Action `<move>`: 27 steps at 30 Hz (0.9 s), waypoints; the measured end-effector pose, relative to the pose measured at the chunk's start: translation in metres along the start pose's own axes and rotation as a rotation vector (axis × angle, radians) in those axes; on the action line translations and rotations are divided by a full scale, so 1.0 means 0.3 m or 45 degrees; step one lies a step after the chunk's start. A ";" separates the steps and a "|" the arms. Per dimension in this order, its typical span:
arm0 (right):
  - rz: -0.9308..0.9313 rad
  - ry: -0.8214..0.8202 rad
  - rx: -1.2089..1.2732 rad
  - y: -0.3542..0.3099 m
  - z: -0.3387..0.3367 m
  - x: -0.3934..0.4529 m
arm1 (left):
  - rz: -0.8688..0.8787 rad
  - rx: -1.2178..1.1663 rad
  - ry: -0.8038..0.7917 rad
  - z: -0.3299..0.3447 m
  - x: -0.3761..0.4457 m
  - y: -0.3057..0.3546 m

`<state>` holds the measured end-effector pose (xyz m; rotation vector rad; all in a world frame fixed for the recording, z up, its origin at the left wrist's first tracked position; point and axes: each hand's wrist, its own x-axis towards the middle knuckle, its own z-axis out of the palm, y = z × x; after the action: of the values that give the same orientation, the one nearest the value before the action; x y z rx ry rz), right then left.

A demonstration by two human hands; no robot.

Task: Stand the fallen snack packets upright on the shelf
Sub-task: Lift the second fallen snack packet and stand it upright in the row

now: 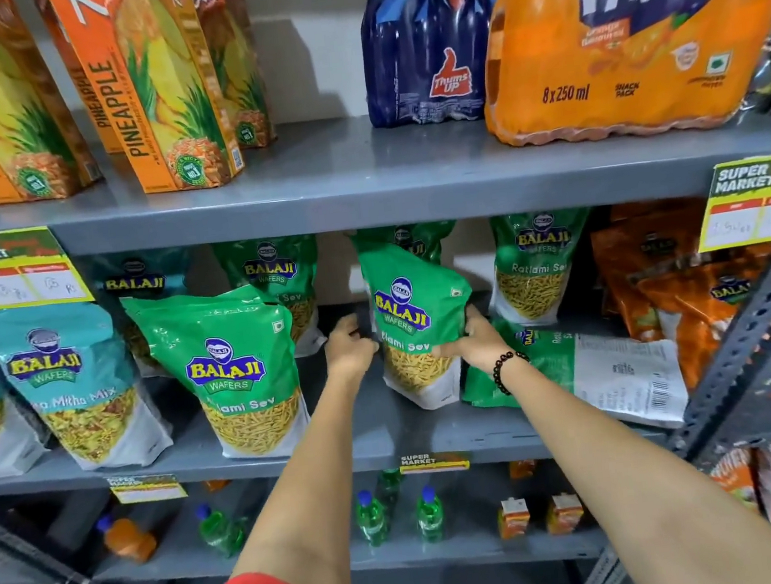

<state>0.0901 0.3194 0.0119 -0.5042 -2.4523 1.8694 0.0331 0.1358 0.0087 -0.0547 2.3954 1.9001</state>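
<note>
A green Balaji Ratlami Sev packet (413, 322) stands upright on the grey middle shelf (380, 439), held from both sides. My left hand (349, 345) presses its left edge and my right hand (472, 342), with a black bead bracelet at the wrist, grips its right lower side. Just right of it a second green packet (573, 372) lies flat on the shelf with its white back label up. Another green packet (235, 369) stands upright to the left, and more stand behind at the back.
Teal Balaji mix packets (70, 386) stand at the left, orange packets (689, 307) at the right beside a slanted metal upright (754, 334). Pineapple juice cartons (153, 88), a Thums Up pack (424, 50) and a Fanta pack (633, 37) fill the upper shelf. Small bottles (371, 516) sit below.
</note>
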 end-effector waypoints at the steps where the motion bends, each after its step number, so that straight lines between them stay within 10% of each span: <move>1: -0.031 -0.035 -0.011 0.003 -0.005 0.010 | -0.030 -0.025 -0.027 0.002 0.014 0.000; 8: -0.189 0.044 -0.105 0.012 -0.007 0.065 | -0.053 -0.015 -0.303 0.012 0.057 -0.017; 27: -0.206 0.095 0.080 0.139 0.080 0.094 | -0.024 -0.263 -0.218 0.083 0.022 -0.072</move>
<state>0.0686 0.3140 -0.0392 -0.3548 -2.3033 1.8232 0.0294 0.1551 -0.0185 0.0690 2.0776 2.0457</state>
